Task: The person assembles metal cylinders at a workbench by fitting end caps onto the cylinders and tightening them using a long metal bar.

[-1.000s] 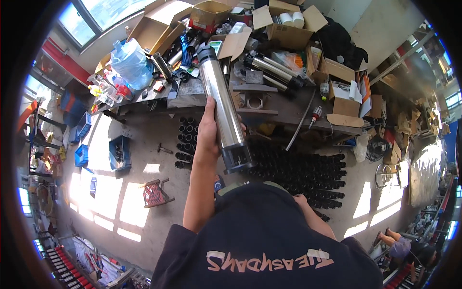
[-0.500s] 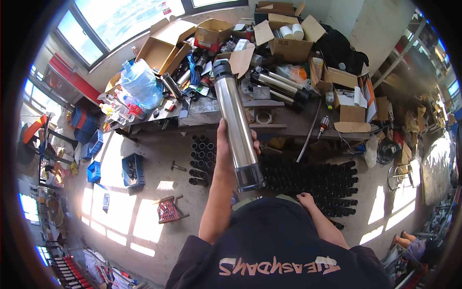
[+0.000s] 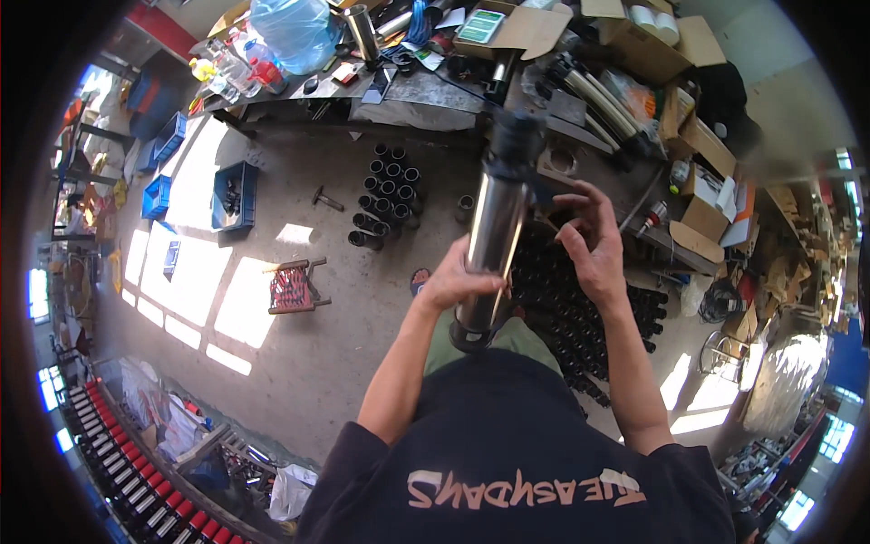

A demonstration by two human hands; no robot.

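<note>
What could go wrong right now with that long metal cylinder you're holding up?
1. Only the left hand grips the long shiny metal cylinder with black ends; the right hand is open beside it, so it might slip.
2. Rows of black tubes stand on the floor directly below; a drop would probably knock them over.
3. Its blurred upper end is close to the cluttered workbench and could strike it.

Cluttered workbench [image 3: 426, 91] with cardboard boxes [image 3: 517, 32], blue bag [image 3: 294, 27]; black tubes [image 3: 385, 195], blue crate [image 3: 234, 195], red stool [image 3: 292, 286] on floor.
</note>
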